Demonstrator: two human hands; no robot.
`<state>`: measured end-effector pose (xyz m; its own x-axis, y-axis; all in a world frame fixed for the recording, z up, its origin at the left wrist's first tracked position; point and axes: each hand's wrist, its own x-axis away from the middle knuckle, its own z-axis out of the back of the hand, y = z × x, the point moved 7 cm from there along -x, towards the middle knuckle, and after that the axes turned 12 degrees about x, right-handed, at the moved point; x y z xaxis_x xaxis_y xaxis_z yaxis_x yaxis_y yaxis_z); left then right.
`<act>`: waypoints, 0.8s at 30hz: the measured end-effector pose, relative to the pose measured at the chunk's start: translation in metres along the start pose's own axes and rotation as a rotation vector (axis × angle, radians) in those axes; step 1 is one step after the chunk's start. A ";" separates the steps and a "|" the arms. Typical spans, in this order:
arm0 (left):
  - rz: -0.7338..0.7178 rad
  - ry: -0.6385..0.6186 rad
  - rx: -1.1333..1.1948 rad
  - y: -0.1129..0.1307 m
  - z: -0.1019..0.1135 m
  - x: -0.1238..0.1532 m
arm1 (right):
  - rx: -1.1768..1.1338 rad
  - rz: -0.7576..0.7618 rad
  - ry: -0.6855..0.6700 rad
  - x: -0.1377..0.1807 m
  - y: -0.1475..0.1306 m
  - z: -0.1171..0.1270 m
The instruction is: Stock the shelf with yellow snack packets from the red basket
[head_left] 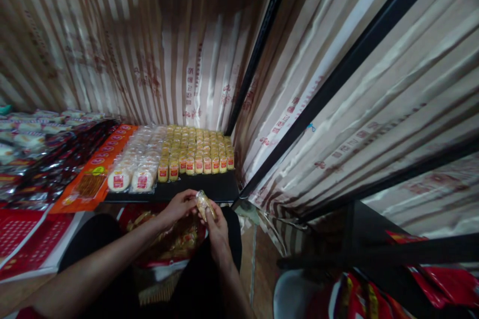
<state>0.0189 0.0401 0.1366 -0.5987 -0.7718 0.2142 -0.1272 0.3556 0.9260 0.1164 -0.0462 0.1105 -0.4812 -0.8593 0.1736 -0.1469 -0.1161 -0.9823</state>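
Observation:
My left hand and my right hand meet just in front of a black shelf, both closed on one small clear-wrapped yellow snack pack. On the shelf stand rows of the same yellow snack packs with red labels, and to their left rows of white round packs. Below my hands, on my lap, lies an open red bag of more snacks.
Orange snack packets and dark red packets cover the shelf to the left. Striped plastic sheeting hangs behind and to the right, crossed by black frame bars. Red bags lie at the lower right.

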 end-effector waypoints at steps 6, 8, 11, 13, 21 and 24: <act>0.070 0.096 0.113 -0.003 -0.005 0.004 | 0.031 0.061 0.087 -0.005 -0.007 0.013; 0.099 0.079 0.132 -0.005 -0.010 0.004 | 0.154 0.146 0.149 -0.006 -0.011 0.020; 0.130 0.043 0.196 -0.004 -0.020 0.003 | 0.378 0.303 0.235 -0.004 -0.019 0.026; 0.140 0.047 0.229 -0.002 -0.026 0.001 | 0.516 0.400 0.269 -0.001 -0.024 0.026; 0.057 0.140 0.206 0.003 -0.028 -0.009 | 0.742 0.594 0.276 0.013 -0.031 0.017; 0.057 0.138 0.188 0.003 -0.028 -0.010 | 0.695 0.552 0.317 0.014 -0.031 0.024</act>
<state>0.0470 0.0342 0.1460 -0.4970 -0.8078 0.3170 -0.2489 0.4827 0.8397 0.1348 -0.0669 0.1419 -0.5568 -0.7177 -0.4181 0.6713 -0.0923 -0.7354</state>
